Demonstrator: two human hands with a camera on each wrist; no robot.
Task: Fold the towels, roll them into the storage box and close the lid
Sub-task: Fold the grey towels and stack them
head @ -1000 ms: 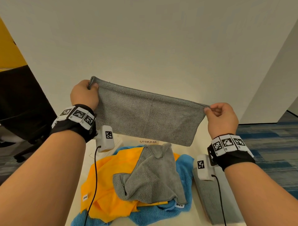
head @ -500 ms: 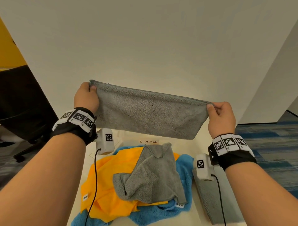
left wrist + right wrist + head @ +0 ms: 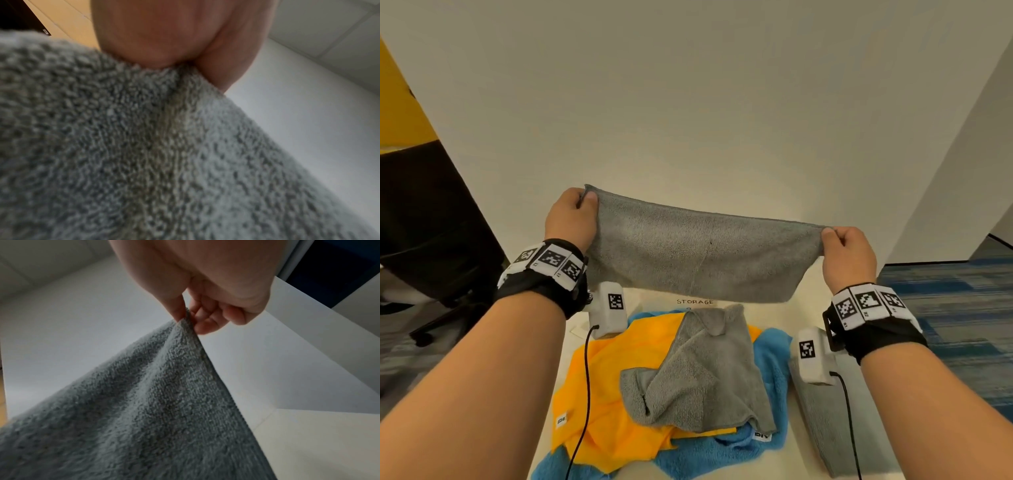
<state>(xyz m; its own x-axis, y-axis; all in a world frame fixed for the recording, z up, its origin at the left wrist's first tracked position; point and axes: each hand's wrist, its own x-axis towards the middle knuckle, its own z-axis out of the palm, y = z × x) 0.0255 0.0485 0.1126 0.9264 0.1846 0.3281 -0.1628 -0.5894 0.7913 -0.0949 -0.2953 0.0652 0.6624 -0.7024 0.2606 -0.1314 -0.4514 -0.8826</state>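
Your left hand [image 3: 571,219] and right hand [image 3: 848,255] each pinch a top corner of the nubby grey towel [image 3: 698,253]. It hangs folded and taut between them, a long rectangle.

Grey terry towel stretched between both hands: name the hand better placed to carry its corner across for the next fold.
Right, probably. The right hand pinches its corner of the grey terry towel lightly by thumb and fingertip; the left hand grips its corner more fully.

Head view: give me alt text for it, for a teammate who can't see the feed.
Two bare hands hold a grey towel stretched in the air, the left hand and the right hand each pinching a top corner. Below on the white table lie a crumpled grey towel, an orange towel and a blue towel, beside a "STORAGE" label.
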